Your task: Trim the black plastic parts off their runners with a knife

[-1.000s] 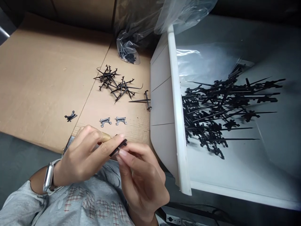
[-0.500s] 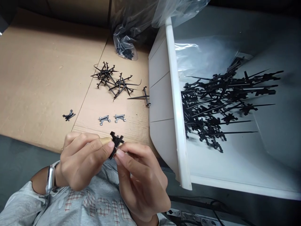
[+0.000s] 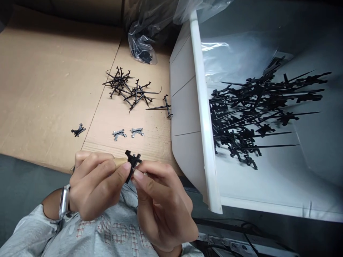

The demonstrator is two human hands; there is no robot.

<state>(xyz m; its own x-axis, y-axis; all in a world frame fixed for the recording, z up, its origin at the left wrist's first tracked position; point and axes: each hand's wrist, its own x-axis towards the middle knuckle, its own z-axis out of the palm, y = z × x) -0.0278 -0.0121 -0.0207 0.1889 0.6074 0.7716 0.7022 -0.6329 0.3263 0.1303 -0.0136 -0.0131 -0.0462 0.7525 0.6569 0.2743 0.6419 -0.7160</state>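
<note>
A small black plastic bracket (image 3: 131, 165) is held up over the cardboard's near edge, in front of my chest. My left hand (image 3: 99, 185) pinches it from the left between thumb and forefinger, with a yellowish cover on that forefinger. My right hand (image 3: 164, 200) is closed at the bracket's right side, thumb and forefinger tips pressed together against it; anything small between those tips is hidden. Just beyond my hands lie two similar brackets, the left one (image 3: 119, 134) and the right one (image 3: 137, 132). A third loose bracket (image 3: 78, 130) rests farther left.
Thin black stick-like parts (image 3: 120, 80) lie in a tangle on the cardboard sheet (image 3: 53, 89). Behind them sits a clear plastic bag (image 3: 142, 46) with dark contents. To the right, a white bin (image 3: 205, 117) holds a heap of long black pointed parts (image 3: 249, 110).
The view has shifted slightly, so the bin and hands sit a little differently in the picture. Both hands keep their pinch at the same bracket; nothing else has visibly changed.
</note>
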